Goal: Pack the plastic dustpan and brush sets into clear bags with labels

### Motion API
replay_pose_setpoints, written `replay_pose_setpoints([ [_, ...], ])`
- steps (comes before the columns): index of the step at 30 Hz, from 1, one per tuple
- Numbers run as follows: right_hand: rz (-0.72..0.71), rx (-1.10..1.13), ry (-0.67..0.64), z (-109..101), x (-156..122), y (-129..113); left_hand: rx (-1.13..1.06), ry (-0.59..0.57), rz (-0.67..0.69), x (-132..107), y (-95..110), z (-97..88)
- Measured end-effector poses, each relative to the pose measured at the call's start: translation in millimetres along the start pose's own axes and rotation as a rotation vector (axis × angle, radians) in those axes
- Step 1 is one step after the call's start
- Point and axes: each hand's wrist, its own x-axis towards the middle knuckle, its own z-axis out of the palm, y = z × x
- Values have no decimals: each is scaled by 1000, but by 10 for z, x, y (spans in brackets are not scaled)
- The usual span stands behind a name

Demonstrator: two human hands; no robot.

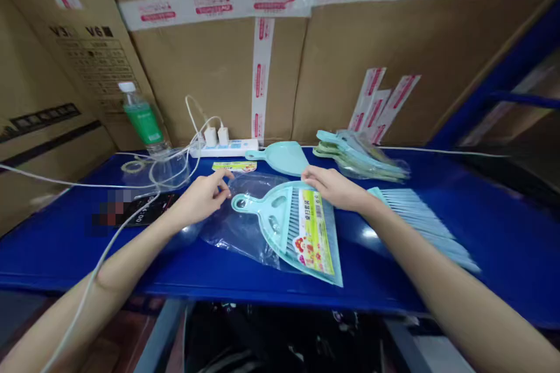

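Observation:
A light-blue dustpan (pixel 274 224) with a small brush (pixel 290 218) nested in it lies on a clear plastic bag (pixel 245 239). A yellow-green printed card (pixel 315 233) covers part of the bristles. My right hand (pixel 335 186) grips the dustpan's upper edge, fingers bent over it near the card's top. Left of the dustpan handle, my left hand (pixel 207 195) hovers at the bag's edge, its thumb and forefinger curled but apart. Behind lies a second light-blue dustpan (pixel 286 157). A loose brush (pixel 426 224) with light-blue bristles rests under my right forearm.
Bagged blue and green dustpan sets (pixel 359 157) lie at the back right. A power strip (pixel 236 147), a bottle (pixel 146 119) and another printed card (pixel 234 166) stand or lie at the back left. A white cable (pixel 118 239) crosses over my left forearm, near a phone (pixel 149 210). Cardboard (pixel 196 64) walls the blue table (pixel 184 271).

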Motion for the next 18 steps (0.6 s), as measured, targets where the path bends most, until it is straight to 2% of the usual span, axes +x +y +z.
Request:
replay_pose_setpoints([
  [7,-14,45,46,101,36,60,-128,-38,-6,34,-72,-5],
  [18,-22,31,-24,126,58,78,-505,-118,-171,65,-93,-27],
])
